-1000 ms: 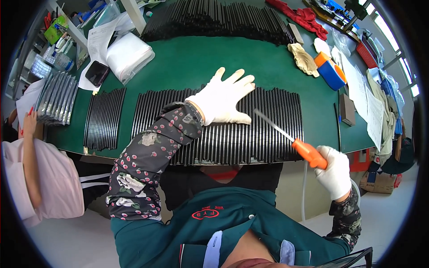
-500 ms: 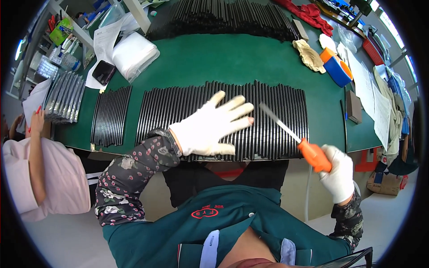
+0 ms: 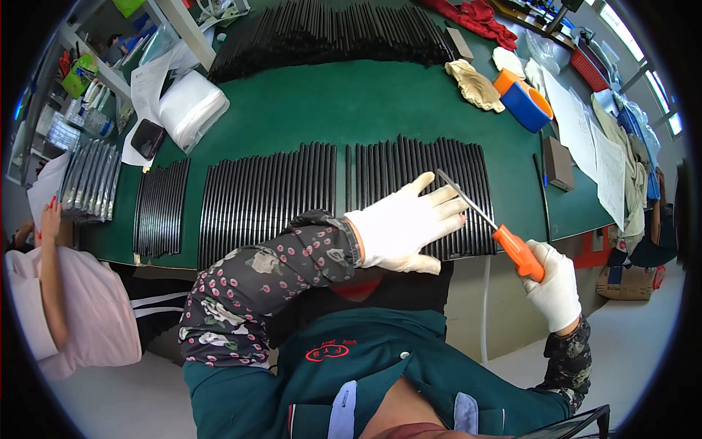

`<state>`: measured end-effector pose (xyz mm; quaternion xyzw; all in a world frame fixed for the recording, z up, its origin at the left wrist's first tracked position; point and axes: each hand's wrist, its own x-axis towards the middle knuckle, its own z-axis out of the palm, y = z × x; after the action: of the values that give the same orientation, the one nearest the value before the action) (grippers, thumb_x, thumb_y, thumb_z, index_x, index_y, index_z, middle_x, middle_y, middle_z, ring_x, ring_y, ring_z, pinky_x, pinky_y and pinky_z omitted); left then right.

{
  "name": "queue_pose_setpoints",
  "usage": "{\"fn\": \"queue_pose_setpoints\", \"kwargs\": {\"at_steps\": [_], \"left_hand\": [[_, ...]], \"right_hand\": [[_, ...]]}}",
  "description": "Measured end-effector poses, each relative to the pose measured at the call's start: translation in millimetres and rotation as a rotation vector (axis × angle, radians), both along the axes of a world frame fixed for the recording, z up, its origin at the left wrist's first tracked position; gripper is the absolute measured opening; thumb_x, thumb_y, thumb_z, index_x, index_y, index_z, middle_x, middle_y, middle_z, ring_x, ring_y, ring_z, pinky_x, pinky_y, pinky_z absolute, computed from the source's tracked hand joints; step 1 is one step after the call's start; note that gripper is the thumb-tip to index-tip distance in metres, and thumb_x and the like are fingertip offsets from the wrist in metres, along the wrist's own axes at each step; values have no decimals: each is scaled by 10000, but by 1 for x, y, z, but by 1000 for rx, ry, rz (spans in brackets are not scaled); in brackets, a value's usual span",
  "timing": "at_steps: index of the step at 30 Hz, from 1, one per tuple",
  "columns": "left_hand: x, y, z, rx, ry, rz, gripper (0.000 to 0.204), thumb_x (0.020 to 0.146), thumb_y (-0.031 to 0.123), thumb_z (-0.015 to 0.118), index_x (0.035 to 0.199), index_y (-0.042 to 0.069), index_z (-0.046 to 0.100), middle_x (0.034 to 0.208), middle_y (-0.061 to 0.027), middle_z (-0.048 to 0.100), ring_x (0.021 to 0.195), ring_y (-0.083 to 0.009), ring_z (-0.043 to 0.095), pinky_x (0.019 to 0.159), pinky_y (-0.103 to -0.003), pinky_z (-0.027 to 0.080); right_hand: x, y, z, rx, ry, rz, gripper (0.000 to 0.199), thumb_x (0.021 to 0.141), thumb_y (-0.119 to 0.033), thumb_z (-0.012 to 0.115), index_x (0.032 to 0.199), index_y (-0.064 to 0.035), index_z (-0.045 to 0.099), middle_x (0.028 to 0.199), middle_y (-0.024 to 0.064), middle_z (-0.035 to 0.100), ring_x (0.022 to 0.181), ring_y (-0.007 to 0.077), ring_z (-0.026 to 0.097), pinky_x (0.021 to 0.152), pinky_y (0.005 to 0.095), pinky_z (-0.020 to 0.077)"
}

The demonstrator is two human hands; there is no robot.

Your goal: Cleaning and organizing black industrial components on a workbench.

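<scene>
My left hand [image 3: 406, 227], in a white glove, lies palm down with its fingers spread over a right-hand group of black rods [image 3: 417, 161]. My right hand [image 3: 552, 285], also gloved, is closed round the orange handle of a screwdriver [image 3: 521, 254]. Its slim metal shaft points up and left, the tip near my left fingertips; whether it touches the rods I cannot tell. A gap of green tabletop parts these rods from a wider group of black rods [image 3: 270, 183] to the left. Further left lies a small batch of shorter black rods [image 3: 161, 208].
A big pile of black rods [image 3: 329, 36] lies at the far side of the green table [image 3: 314, 102]. Tape rolls [image 3: 528, 108], a cloth glove [image 3: 474, 84] and a brown block [image 3: 559, 164] lie at right. Bagged packs [image 3: 91, 179] and a person in pink [image 3: 80, 307] are at left.
The row of rods, unbroken before, now has a gap splitting it in two. My left hand has moved right, toward the screwdriver. The whole view has shifted a little.
</scene>
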<state>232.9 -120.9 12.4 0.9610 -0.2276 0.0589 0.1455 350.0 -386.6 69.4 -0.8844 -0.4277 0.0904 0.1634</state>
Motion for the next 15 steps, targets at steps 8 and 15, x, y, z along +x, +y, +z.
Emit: {"fn": "queue_pose_setpoints", "kwargs": {"at_steps": [8, 15], "left_hand": [[-19, -30, 13, -53, 65, -183, 757, 734, 441, 710, 1325, 42, 456, 1425, -164, 389, 1348, -302, 347, 1086, -546, 268], [-29, -22, 12, 8, 111, -168, 729, 685, 329, 752, 1302, 60, 473, 1449, -160, 369, 1377, -294, 312, 1131, -483, 253]], "right_hand": [[2, -5, 2, -11, 5, 26, 314, 663, -42, 668, 974, -69, 640, 863, 148, 647, 777, 363, 626, 693, 390, 518], [-2, 8, 1, -45, 73, 1, 231, 657, -53, 674, 887, -70, 668, 781, 155, 642, 720, 369, 628, 661, 390, 525]]}}
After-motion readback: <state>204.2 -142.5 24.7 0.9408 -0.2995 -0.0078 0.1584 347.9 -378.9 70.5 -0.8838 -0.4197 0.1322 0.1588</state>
